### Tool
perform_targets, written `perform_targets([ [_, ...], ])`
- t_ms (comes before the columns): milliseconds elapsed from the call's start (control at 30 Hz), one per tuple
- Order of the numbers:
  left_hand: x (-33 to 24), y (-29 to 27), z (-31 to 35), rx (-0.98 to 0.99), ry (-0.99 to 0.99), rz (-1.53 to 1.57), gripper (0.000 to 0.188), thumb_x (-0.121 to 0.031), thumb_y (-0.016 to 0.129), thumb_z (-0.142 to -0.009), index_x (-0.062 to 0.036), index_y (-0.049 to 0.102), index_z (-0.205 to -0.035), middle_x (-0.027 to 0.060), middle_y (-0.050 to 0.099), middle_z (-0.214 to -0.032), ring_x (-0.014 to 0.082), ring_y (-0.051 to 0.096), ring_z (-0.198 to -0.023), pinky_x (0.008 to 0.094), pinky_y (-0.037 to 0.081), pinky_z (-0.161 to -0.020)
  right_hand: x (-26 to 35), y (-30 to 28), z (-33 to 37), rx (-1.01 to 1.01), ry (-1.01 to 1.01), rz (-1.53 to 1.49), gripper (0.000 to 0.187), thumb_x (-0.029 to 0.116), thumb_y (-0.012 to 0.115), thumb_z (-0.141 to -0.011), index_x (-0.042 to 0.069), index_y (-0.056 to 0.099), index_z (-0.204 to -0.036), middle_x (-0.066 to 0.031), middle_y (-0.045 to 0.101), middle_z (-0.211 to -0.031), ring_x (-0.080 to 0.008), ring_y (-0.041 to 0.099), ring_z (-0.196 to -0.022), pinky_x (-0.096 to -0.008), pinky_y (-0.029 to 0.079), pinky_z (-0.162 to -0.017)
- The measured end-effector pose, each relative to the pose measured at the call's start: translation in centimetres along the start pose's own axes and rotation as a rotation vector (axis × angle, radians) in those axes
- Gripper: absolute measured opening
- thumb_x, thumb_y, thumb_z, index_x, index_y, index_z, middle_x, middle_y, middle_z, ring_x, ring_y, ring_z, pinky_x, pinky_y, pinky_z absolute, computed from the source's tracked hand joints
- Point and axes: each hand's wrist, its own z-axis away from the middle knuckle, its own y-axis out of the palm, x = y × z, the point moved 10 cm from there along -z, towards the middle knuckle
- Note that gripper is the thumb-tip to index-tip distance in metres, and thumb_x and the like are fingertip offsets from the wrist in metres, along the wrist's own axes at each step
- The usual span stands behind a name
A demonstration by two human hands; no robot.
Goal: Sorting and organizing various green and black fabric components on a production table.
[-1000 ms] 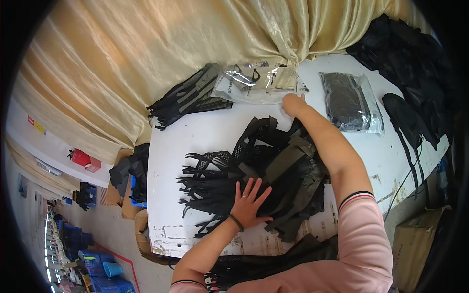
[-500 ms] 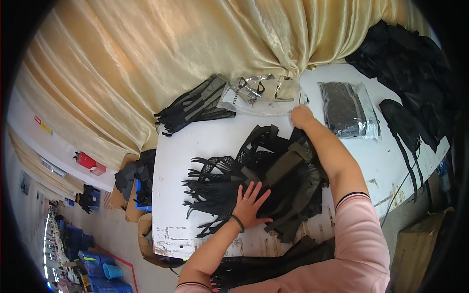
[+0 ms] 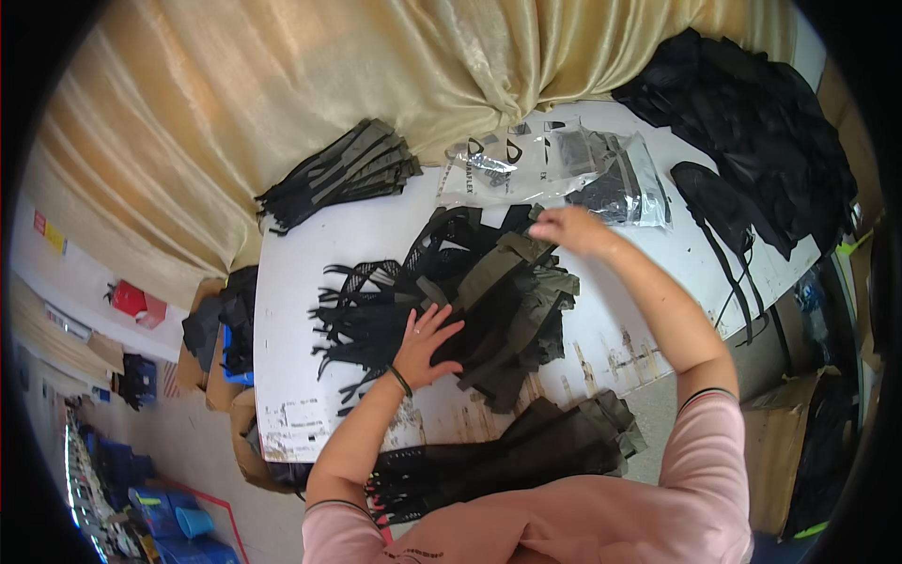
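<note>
Touching black strips (image 3: 479, 305) (heaped), left hand (image 3: 427, 348) splayed; right hand (image 3: 575, 230) at far edge.

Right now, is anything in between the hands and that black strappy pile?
Nothing visible: the left hand lies spread on the black strappy pile, and the right hand is at its far edge.

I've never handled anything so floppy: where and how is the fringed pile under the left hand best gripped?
On the pile, probably the broad olive-grey ends, coming from the right, pinching several layers together: they overlap, clear of the left hand, while the opposite side splits into thin, spread black strips that could tangle.
</note>
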Motion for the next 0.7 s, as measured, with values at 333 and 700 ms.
perform_targets([
  [333,-7.7,-8.2,1.2,-0.534,-0.048,0.148,0.055,-0.024,0.070,-0.074,-0.0071,0.050,-0.122,0.0167,0.051,-0.123,0.0341,0.047,-0.115,0.0419,0.037,-0.098,9.1,1.8,12.5,-0.217,-0.204,-0.696,0.020,0.011,0.060,-0.086,-0.002,0.056,-0.101,-0.0012,0.056,-0.088,-0.0094,0.051,-0.079,-0.0218,0.042,-0.073],
  [700,-14.6,-4.2,3.7,-0.418,-0.161,0.523,0.026,-0.021,0.068,-0.073,-0.0013,0.056,-0.086,0.0156,0.061,-0.079,0.0330,0.060,-0.074,0.0401,0.046,-0.063,14.9,3.1,27.9,-0.545,-0.325,-0.149,0.060,0.014,0.071,-0.075,-0.003,0.044,-0.125,-0.0170,0.052,-0.117,-0.0306,0.049,-0.104,-0.0384,0.036,-0.094],
])
